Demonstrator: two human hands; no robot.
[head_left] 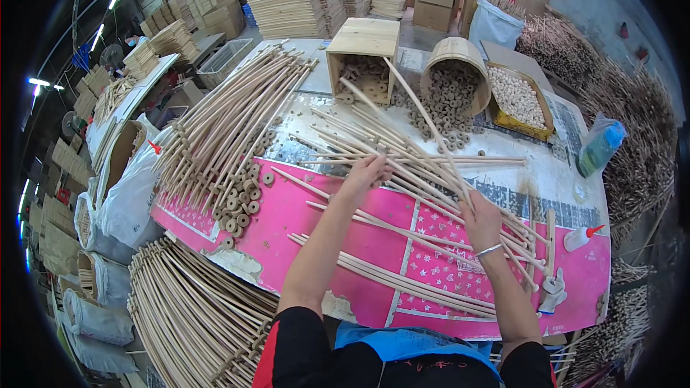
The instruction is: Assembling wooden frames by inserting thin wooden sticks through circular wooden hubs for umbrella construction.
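Observation:
My right hand is closed around a long pale wooden stick, which slants up and away to the left toward the open wooden box. My left hand hovers over the loose sticks, its fingertips pinched together; what is between them is too small to make out. Beneath both hands lies a spread of bare wooden sticks, crossing one another. Nearer to me, more sticks lie along the pink table covering. Small wooden rings are heaped left of my left hand.
At the table's far side stand a wooden box and a round tub, both tipped with rings inside, beside a tray of pale balls. Sticks with rings pile at left. A glue bottle and glove lie right.

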